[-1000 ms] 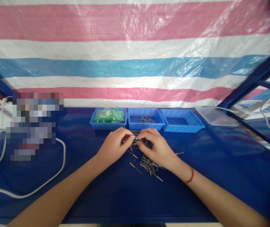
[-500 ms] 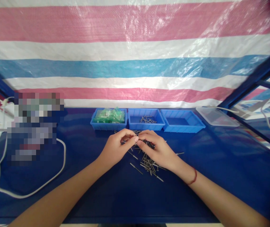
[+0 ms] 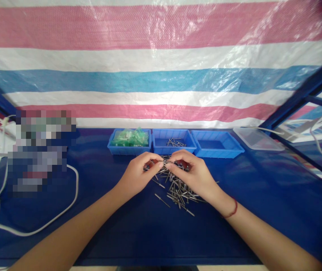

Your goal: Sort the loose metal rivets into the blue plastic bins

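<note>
My left hand and my right hand meet over a loose pile of blind rivets on the blue tabletop. Thumb and fingers of both are pinched together, with a thin blind rivet between the fingertips; the fingers hide most of it. Under and behind the hands, part of the pile is covered. A single rivet lies apart at the near left of the pile. Just beyond the hands, the middle blue bin holds several rivets.
The left blue bin contains green plastic packets. To the right stand another blue bin and a clear plastic lid. A white cable loops across the left side. Behind everything hangs a striped sheet.
My right hand has shifted slightly right, so the fingertips are a little farther apart and the rivet between them shows. More of the pile is visible. My left hand has barely moved.
</note>
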### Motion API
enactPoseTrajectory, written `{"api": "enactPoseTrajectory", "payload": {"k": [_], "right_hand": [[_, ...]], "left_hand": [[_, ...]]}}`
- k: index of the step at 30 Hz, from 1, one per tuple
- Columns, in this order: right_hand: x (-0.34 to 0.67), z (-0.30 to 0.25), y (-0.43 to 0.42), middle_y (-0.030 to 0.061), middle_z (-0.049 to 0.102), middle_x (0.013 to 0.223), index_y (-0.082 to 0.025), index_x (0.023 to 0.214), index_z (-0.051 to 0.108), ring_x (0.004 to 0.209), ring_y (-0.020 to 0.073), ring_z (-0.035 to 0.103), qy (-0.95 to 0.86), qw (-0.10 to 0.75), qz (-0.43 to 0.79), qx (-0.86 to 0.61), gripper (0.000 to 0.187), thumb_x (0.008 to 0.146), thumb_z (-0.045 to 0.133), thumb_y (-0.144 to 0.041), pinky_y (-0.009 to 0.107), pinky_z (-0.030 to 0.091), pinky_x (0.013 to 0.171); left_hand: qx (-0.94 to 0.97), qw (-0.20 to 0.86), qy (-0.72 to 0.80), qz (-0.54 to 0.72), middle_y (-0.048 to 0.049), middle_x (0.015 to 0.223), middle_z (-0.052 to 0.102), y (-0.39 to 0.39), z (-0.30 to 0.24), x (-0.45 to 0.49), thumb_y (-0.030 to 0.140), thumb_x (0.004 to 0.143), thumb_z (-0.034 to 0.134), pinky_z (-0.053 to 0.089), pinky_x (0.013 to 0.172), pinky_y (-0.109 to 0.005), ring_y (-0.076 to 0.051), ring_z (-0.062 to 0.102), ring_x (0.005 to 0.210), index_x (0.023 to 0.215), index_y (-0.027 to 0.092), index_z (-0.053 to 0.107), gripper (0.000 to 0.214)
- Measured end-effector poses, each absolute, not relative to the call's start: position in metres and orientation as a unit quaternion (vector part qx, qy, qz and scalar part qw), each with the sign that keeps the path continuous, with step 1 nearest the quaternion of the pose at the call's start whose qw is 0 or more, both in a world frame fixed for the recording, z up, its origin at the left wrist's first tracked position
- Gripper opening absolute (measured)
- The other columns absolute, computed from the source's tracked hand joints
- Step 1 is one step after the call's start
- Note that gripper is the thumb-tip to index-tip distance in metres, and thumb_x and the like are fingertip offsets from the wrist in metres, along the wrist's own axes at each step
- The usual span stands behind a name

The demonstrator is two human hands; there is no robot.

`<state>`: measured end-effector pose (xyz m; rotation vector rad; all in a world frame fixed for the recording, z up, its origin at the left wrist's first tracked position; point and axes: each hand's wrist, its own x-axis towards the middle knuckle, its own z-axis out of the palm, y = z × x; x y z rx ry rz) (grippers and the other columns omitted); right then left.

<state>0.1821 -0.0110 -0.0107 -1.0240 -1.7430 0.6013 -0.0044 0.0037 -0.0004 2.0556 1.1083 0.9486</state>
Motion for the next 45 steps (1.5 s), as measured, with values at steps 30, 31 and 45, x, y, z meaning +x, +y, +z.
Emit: {"api": "enactPoseTrajectory", "payload": {"k": [30, 31, 45], "right_hand": [[0.188, -0.012, 0.001, 0.0063, 0.065, 0.093, -0.018, 0.096, 0.064, 0.090, 0.0208, 0.057, -0.821, 0.406, 0.006, -0.402, 0.014, 0.087, 0.053, -0.018, 0.038, 0.045, 0.083], [0.187, -0.012, 0.000, 0.0063, 0.065, 0.092, -0.018, 0.096, 0.063, 0.089, 0.0205, 0.057, -0.823, 0.404, 0.012, -0.399, 0.013, 0.087, 0.053, -0.018, 0.038, 0.045, 0.083], [0.183, -0.019, -0.003, 0.0042, 0.067, 0.092, -0.020, 0.091, 0.062, 0.087, 0.0190, 0.057, -0.843, 0.375, 0.082, -0.378, 0.010, 0.088, 0.052, -0.017, 0.036, 0.045, 0.080]], "left_hand": [[0.902, -0.057, 0.407, 0.135, -0.0032, 0.091, 0.062, 0.006, -0.018, -0.001, 0.035, 0.096, 0.043, 0.028, 0.068, -0.033, -0.019, 0.051, 0.083, 0.092, 0.021, 0.064, 0.026], [0.901, -0.056, 0.408, 0.134, -0.0031, 0.091, 0.062, 0.005, -0.017, -0.001, 0.035, 0.096, 0.042, 0.028, 0.068, -0.033, -0.019, 0.051, 0.083, 0.092, 0.021, 0.063, 0.026], [0.891, -0.032, 0.435, 0.124, -0.0023, 0.089, 0.061, 0.006, -0.020, -0.007, 0.032, 0.094, 0.045, 0.029, 0.069, -0.033, -0.019, 0.051, 0.084, 0.088, 0.020, 0.059, 0.020]]}}
